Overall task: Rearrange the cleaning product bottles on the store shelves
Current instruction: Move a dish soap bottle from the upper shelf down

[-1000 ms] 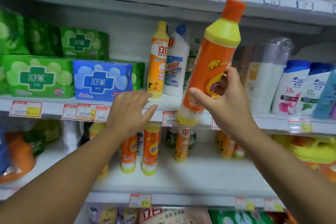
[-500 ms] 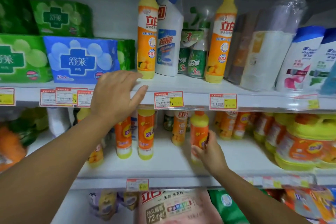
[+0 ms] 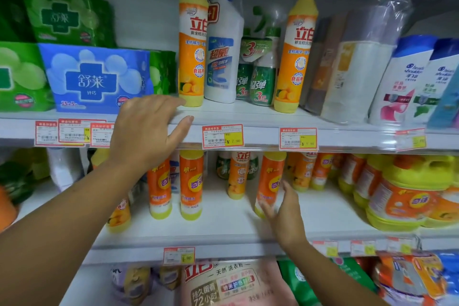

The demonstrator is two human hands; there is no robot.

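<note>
- Head view, orange bottle (image 3: 269,181): upright on the lower shelf (image 3: 223,228), yellow base and yellow shoulder, cap hidden behind the shelf edge above; stands alone, apart from the pair to its left.
- Right hand (image 3: 283,213): open, fingers loosely spread, palm turned toward the orange bottle's lower part; fingertips lie at or just beside the bottle's base, and whether they touch it cannot be told; nothing gripped.
- Left hand (image 3: 149,131): open and flat, fingers together, laid over the front edge of the upper shelf (image 3: 260,117); thumb spread below, across the price rail; holds nothing.
- Two matching orange bottles (image 3: 173,186): lower shelf, side by side, left of the first.
- Tall yellow-capped bottles (image 3: 192,40): upper shelf, one just beyond the left hand's fingertips, another further right.
- White bottle with blue cap (image 3: 224,57): upper shelf, between the tall pair.
- Blue packet (image 3: 94,77): upper shelf, left of the left hand.
- Price tags (image 3: 222,136): red-bordered, along the upper shelf edge.
</note>
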